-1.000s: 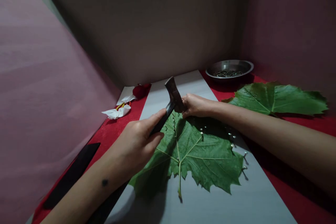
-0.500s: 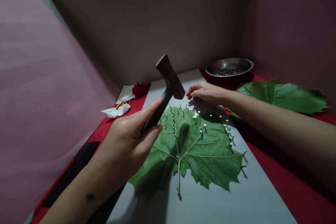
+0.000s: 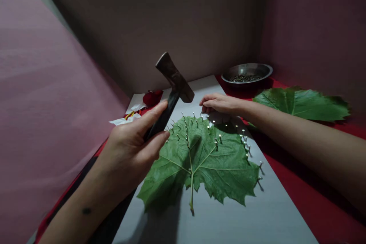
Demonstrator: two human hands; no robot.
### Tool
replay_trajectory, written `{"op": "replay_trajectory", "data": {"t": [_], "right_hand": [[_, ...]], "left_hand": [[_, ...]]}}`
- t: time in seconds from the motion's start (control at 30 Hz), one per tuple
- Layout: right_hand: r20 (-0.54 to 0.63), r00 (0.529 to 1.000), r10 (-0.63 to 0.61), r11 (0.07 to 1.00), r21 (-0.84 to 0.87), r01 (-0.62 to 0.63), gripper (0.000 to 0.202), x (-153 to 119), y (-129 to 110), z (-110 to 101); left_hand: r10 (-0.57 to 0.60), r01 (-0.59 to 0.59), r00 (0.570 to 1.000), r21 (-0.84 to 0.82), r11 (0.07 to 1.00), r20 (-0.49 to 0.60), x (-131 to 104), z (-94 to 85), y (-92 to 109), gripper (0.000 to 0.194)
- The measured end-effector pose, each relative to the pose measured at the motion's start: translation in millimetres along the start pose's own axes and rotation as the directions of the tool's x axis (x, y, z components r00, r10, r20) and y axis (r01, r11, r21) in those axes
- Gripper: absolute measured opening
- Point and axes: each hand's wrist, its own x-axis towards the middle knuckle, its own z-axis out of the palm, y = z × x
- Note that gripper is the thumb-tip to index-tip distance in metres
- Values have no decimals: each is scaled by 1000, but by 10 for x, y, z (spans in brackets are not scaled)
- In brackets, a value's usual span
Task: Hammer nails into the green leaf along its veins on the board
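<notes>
My left hand (image 3: 133, 143) is wrapped round the dark handle of a hammer (image 3: 175, 77), its metal head raised above the far part of a green leaf (image 3: 225, 173). The leaf lies vein side up on a white board (image 3: 220, 225), stem towards me. Several small nails (image 3: 220, 137) stand along its far and right edges, its upper vein and parts of its surface. Just beyond the leaf's far edge, my right hand (image 3: 219, 103) lies low over the board. Its fingers are curled together; anything between them is hidden or too small to make out.
A metal bowl (image 3: 269, 71) of loose nails stands at the back right on red cloth (image 3: 288, 183). Another large leaf (image 3: 309, 103) lies on the right. Back left are a dark red round object (image 3: 150, 99) and white tissue (image 3: 121, 121). Pink and grey walls enclose the table.
The hammer in my left hand has moved up and left. My right hand has shifted only slightly, its fingers still curled. The whole view has slid a little.
</notes>
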Motion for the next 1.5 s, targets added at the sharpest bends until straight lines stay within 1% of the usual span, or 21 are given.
{"op": "replay_trajectory", "data": {"t": [0.03,0.13,0.2,0.3,0.4,0.47,0.53,0.6,0.63,0.7,0.8,0.9,0.97,1.0,1.07,1.1,1.17,1.23,1.37,1.43,1.5], "right_hand": [[2,1000,4,1000,10,-4,17,0,2,-4],[12,1000,-3,999,32,3,17,-10,-1,-16],[11,1000,-5,998,68,4,18,-20,-2,-24],[14,1000,3,990,139,-5,19,-28,6,-32],[3,1000,11,988,154,-11,20,-19,22,-32],[-5,1000,13,990,143,-12,20,-8,32,-28],[-6,1000,15,990,137,-14,20,0,38,-21],[-5,1000,9,991,137,-9,20,3,43,-14],[-6,1000,6,990,141,-5,20,4,46,-12],[-7,1000,-4,988,153,5,20,5,55,-9],[-19,1000,1,987,160,2,20,7,69,-8],[-21,1000,9,989,149,-6,21,9,72,-11],[-18,1000,6,990,143,-3,21,9,65,-15],[-17,1000,5,990,139,-2,21,8,60,-16],[-13,1000,2,991,131,0,21,5,53,-19],[-13,1000,2,992,126,-1,21,2,50,-19],[-13,1000,5,993,119,-4,21,-5,50,-14],[-10,1000,9,992,123,-8,21,-14,48,-6],[-31,999,40,990,136,-35,20,-33,-5,-22],[-118,993,22,996,86,-11,18,-45,-63,-90],[-262,964,-49,998,-55,36,18,-57,-116,-224]], "left_hand": [[9,-10,1000,16,1000,24,-2,43,-12,55],[63,-86,976,105,991,208,23,184,-49,54],[59,-90,967,114,989,247,43,207,-48,55],[-1,0,979,6,1000,205,27,91,5,54],[-82,89,995,-117,989,59,-39,-44,64,57],[-126,121,992,-150,981,-22,-72,-40,64,59],[-118,119,993,-126,985,11,-76,50,27,58],[-77,87,985,-64,994,152,-53,169,-24,55],[-80,90,978,-44,995,191,-38,214,-45,55],[-104,115,970,-38,993,221,-16,241,-63,55],[-136,158,974,-114,981,181,-29,129,-25,56],[-130,137,990,-189,972,47,-76,2,23,57],[-126,124,992,-178,976,-1,-97,14,15,58],[-123,123,992,-151,981,15,-99,53,-3,58],[-99,112,984,-85,990,148,-92,165,-50,56],[-102,113,977,-49,992,185,-84,217,-70,55],[-132,159,960,-94,983,248,-71,267,-87,57],[-172,221,954,-185,958,246,-72,220,-68,58],[-292,322,946,-308,895,141,-104,-71,-82,60],[-373,382,923,-332,863,93,-115,-218,-212,61],[-449,427,893,-338,839,15,-122,-321,-438,59]]}}
